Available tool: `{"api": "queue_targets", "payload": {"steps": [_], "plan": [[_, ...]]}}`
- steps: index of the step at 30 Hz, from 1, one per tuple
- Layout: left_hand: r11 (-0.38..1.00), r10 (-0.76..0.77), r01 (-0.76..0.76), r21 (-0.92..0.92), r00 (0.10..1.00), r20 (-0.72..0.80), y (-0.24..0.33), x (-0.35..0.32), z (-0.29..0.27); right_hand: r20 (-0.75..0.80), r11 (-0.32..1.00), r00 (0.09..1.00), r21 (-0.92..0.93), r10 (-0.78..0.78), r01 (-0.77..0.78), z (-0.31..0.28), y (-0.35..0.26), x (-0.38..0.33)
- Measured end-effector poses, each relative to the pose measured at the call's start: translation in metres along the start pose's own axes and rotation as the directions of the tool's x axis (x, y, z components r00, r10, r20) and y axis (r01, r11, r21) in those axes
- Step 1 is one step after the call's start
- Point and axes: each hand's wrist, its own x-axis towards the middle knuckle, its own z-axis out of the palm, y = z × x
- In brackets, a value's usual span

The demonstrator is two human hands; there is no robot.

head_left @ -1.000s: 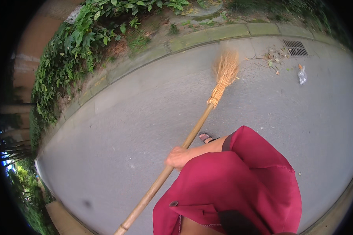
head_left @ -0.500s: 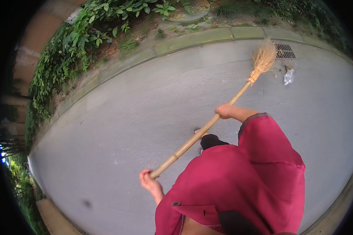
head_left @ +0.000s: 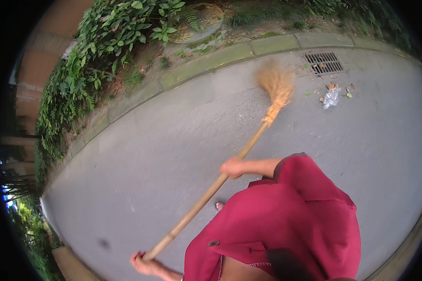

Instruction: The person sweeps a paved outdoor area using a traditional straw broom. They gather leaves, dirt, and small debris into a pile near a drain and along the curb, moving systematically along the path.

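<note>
A long broom (head_left: 192,211) with a bamboo handle and straw bristles slants across the view, its blurred head up and to the right over the pavement. My left hand (head_left: 145,263) is closed round the handle's near end at the lower left. Farther up the handle, my right hand (head_left: 232,167) grips it between its middle and the bristles. To the right of the broom head lies a small pile of litter with a crumpled clear plastic wrapper (head_left: 331,97) and bits of leaf.
A metal drain grate (head_left: 323,63) is set in the road beside the mossy kerb (head_left: 229,56). Leafy bushes (head_left: 126,28) and a round cover (head_left: 197,23) lie beyond the kerb. My foot (head_left: 219,205) shows below the handle.
Both hands have moved left and nearer to me with the broom. The bristles have swung left, away from the grate and the litter. More litter beside the wrapper is visible.
</note>
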Motion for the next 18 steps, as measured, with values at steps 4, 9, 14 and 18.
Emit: {"api": "queue_targets", "payload": {"steps": [4,9,14,18], "plan": [[0.997,-0.055,0.073,-0.012,0.840,0.539,-0.050,-0.124,0.176,-0.151,0.895,0.893,-0.085,0.423,-0.438,0.001,0.227,-0.094],[0.889,-0.356,0.457,-0.016,0.715,0.602,-0.020,-0.187,0.194,-0.040,0.868,0.887,-0.194,0.459,-0.458,-0.045,0.242,-0.187],[0.991,-0.076,0.086,-0.099,0.992,0.105,0.037,-0.138,0.067,-0.104,0.990,0.992,-0.109,0.074,-0.086,-0.047,0.122,-0.166],[0.659,0.680,-0.626,0.417,0.733,0.025,0.136,-0.146,-0.044,-0.235,0.944,0.921,0.040,-0.310,0.328,-0.045,0.039,-0.183]]}}
